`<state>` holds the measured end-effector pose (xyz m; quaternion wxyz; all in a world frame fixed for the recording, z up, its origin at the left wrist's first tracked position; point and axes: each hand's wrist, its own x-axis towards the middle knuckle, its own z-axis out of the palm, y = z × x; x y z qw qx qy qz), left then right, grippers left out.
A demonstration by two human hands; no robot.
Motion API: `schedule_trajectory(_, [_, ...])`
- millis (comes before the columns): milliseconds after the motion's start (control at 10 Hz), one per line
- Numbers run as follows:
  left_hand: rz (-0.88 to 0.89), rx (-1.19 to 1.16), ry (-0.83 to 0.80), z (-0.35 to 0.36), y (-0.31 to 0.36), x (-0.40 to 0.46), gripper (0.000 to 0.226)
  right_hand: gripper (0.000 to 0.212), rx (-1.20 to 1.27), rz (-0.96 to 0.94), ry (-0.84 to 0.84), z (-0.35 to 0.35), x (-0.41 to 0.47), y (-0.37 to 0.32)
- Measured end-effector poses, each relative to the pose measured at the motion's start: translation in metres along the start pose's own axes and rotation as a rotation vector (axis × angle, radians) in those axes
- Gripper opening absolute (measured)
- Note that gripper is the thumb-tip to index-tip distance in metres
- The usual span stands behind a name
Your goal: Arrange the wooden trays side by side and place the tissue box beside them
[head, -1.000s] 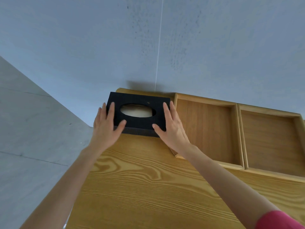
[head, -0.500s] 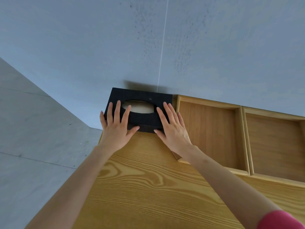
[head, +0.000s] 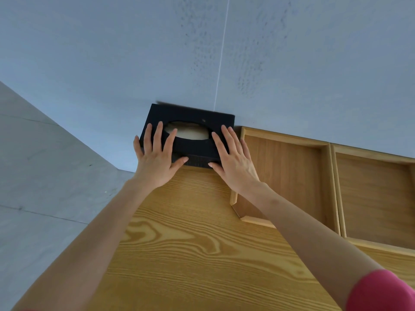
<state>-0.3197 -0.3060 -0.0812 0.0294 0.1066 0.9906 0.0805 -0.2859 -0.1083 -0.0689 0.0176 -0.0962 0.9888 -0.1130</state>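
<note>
Both hands, left hand (head: 155,160) and right hand (head: 233,162), lie flat, fingers spread, on the tissue box (head: 197,129) mid-frame beside the wooden trays (head: 292,176), so I reckon we're basically done.

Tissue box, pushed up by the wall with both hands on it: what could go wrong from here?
1. The tissue box sits at the table's far left corner; a push left by the right hand could tip it off.
2. The left hand's fingers reach the opening and could snag the tissue.
</note>
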Motion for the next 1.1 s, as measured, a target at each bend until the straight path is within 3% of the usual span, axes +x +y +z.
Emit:
schedule_trajectory(200, [-0.028, 0.016, -0.129, -0.003, -0.001, 0.006, 0.078, 0.071, -0.036, 0.027, -0.02, -0.002, -0.001, -0.004])
schedule_trajectory(600, [0.016, 0.027, -0.104, -0.006, -0.004, 0.011, 0.074, 0.07, 0.006, 0.046, -0.021, -0.001, 0.0, -0.006])
schedule_trajectory(900, [-0.015, 0.091, -0.271, -0.029, 0.008, 0.011, 0.091, 0.074, 0.011, 0.025, -0.114, -0.021, -0.005, 0.001])
schedule_trajectory(1100, [0.035, 0.12, -0.233, -0.058, 0.036, 0.002, 0.089, 0.075, 0.057, 0.062, -0.152, -0.047, -0.031, 0.007])
